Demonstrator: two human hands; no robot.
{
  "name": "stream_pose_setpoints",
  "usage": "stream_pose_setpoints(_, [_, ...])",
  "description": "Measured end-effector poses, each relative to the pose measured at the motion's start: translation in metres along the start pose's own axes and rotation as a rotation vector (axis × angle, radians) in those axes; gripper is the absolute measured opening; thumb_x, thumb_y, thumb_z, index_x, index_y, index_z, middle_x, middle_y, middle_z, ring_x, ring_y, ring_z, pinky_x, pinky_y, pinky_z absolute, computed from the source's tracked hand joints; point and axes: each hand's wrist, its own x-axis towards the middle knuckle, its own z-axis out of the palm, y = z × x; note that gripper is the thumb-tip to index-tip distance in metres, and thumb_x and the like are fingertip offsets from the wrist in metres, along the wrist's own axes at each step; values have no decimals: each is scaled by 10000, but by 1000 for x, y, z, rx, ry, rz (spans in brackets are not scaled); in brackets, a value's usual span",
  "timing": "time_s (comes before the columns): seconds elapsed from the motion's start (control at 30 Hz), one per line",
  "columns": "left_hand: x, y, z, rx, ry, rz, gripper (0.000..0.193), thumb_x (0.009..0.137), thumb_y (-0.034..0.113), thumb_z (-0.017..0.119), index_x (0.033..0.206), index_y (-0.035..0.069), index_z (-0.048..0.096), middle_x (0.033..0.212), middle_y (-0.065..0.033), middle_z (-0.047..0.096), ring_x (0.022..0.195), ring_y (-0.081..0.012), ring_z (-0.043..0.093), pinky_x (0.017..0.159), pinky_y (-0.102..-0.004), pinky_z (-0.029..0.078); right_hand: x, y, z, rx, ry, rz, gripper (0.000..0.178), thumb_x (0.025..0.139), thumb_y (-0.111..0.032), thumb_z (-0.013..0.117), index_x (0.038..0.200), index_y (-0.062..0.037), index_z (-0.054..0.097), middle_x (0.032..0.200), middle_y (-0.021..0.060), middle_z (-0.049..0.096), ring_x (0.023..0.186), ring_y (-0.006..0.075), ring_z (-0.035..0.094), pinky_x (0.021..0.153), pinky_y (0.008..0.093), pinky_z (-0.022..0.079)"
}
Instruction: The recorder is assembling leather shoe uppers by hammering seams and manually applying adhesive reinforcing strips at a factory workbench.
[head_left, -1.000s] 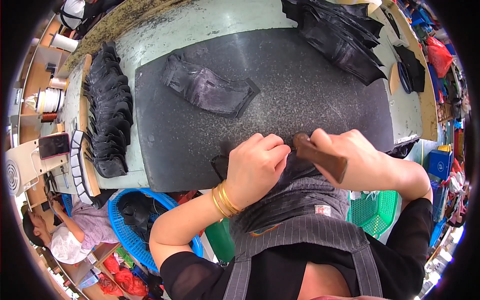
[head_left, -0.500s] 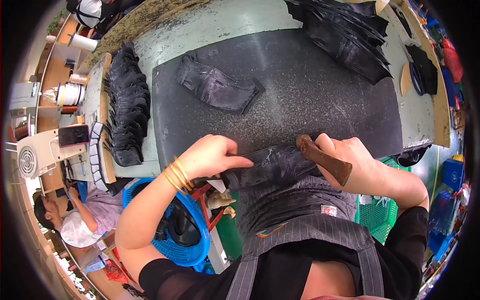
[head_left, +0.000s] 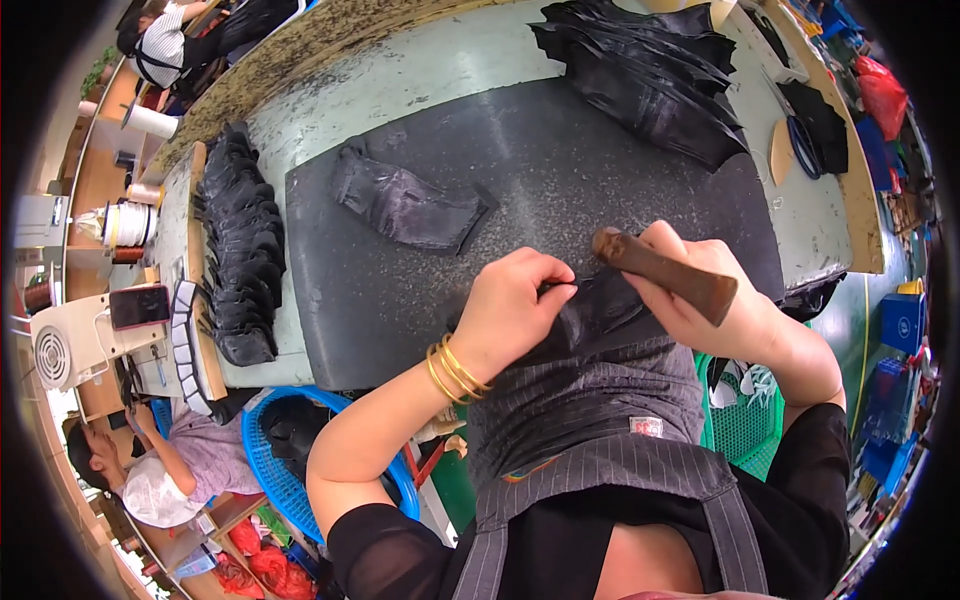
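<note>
moved right, the left hand point(head_left: 515, 305) pinches the soft-looking black piece point(head_left: 600, 312) by its edge, likely the best spot, and the right hand point(head_left: 722, 264) grips a heavy-looking hammer point(head_left: 665, 274).

From where I stand, the scuffed pale-green worktop point(head_left: 420, 75) has a broad dark mat point(head_left: 550, 140) across its middle. A curved black piece point(head_left: 410, 205) lies on the mat, left of centre. Black pieces heap point(head_left: 650, 85) at upper right, and an overlapping black row point(head_left: 240, 250) runs down the left.
</note>
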Motion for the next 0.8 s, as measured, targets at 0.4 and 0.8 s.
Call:
stream_pose_setpoints(0.4, [-2, -2, -3, 267, 85, 291, 124, 770, 75, 771, 889, 94, 743, 870, -29, 666, 787, -242, 626, 681, -341, 532, 14, -16, -24, -225, -16, -31, 279, 833, -90, 615, 1108, -60, 584, 911, 114, 506, 576, 303, 607, 490, 386, 507])
stream_pose_setpoints(0.8, [-5, -7, -26, -146, -142, -149, 156, 812, 39, 741, 968, 38, 743, 927, -99, 677, 759, -245, 672, 702, -289, 538, 11, -10, 6, -161, -233, -40, 326, 863, -109, 579, 1186, -75, 577, 928, 124, 523, 691, 322, 647, 526, 421, 515])
